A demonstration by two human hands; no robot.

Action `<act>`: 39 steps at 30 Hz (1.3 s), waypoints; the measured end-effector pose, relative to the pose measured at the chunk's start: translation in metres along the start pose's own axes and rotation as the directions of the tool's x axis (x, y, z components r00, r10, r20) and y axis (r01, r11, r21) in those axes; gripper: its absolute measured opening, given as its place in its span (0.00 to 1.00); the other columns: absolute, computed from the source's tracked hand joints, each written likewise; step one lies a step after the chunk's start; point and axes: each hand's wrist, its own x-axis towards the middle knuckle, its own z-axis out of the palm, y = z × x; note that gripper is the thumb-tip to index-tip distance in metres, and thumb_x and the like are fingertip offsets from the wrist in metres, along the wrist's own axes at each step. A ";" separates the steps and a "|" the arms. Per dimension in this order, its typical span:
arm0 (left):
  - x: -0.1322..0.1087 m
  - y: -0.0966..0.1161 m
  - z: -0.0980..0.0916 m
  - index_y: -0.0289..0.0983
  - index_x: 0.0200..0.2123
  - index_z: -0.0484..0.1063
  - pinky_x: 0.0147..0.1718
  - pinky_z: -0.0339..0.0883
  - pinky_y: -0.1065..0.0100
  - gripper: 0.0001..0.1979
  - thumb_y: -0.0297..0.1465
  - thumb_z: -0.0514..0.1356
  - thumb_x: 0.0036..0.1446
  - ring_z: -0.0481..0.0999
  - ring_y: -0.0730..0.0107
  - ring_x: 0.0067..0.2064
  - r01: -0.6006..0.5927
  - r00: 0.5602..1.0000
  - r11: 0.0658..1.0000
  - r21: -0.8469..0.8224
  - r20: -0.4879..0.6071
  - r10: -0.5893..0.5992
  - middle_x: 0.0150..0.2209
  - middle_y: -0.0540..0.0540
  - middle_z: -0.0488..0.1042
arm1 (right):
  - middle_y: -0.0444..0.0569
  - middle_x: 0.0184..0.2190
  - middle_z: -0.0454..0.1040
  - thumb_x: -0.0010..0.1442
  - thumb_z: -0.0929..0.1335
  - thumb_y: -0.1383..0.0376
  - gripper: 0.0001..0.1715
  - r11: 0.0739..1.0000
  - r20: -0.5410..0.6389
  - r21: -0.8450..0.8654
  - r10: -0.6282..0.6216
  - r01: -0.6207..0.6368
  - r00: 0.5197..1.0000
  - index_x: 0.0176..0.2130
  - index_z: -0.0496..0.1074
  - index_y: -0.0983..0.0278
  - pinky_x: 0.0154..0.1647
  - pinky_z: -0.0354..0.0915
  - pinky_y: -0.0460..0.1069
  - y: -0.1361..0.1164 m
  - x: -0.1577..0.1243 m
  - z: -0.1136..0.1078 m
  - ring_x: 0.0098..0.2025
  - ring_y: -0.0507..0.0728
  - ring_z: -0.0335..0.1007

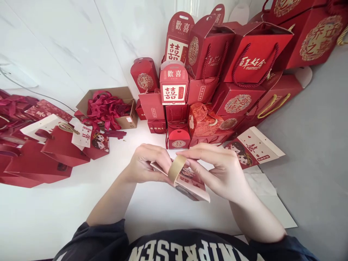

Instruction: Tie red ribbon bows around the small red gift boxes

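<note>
I hold a flat, folded paper gift bag (190, 185) with a pale edge and a red printed face over the white surface (54, 206). My left hand (146, 163) grips its left end, fingers curled round it. My right hand (217, 170) pinches the bag's tan ribbon handle (176, 167), which loops up between the two hands. The bag's far side is hidden behind my fingers.
A pile of red gift boxes and bags (206, 79) stands just beyond my hands. A cardboard box of dark red ribbons (108, 107) sits at the back left. Flat red bags (46, 152) lie at the left, another flat bag (252, 146) at the right beside grey floor.
</note>
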 end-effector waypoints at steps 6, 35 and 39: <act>0.003 0.002 0.001 0.34 0.26 0.77 0.23 0.67 0.74 0.09 0.24 0.73 0.40 0.74 0.72 0.24 0.095 0.994 0.995 0.031 -0.051 -0.094 0.23 0.46 0.77 | 0.41 0.31 0.81 0.61 0.69 0.70 0.06 0.973 0.024 0.123 0.192 -0.194 0.981 0.35 0.78 0.62 0.32 0.70 0.40 -0.005 0.000 0.003 0.30 0.48 0.76; 0.003 0.002 0.001 0.33 0.24 0.76 0.23 0.67 0.75 0.07 0.26 0.72 0.42 0.74 0.73 0.24 0.211 0.977 0.975 0.072 -0.034 -0.209 0.24 0.44 0.76 | 0.42 0.29 0.78 0.61 0.69 0.68 0.03 0.979 0.164 0.137 0.128 -0.151 0.978 0.35 0.76 0.63 0.29 0.65 0.42 0.000 0.000 -0.006 0.27 0.47 0.71; 0.004 0.003 0.001 0.33 0.25 0.78 0.23 0.68 0.75 0.07 0.28 0.72 0.43 0.75 0.72 0.25 0.217 0.976 0.974 0.067 -0.019 -0.216 0.25 0.43 0.77 | 0.42 0.29 0.78 0.62 0.69 0.68 0.04 0.982 0.155 0.128 0.120 -0.140 0.981 0.36 0.76 0.63 0.30 0.65 0.42 0.002 0.001 -0.006 0.28 0.48 0.71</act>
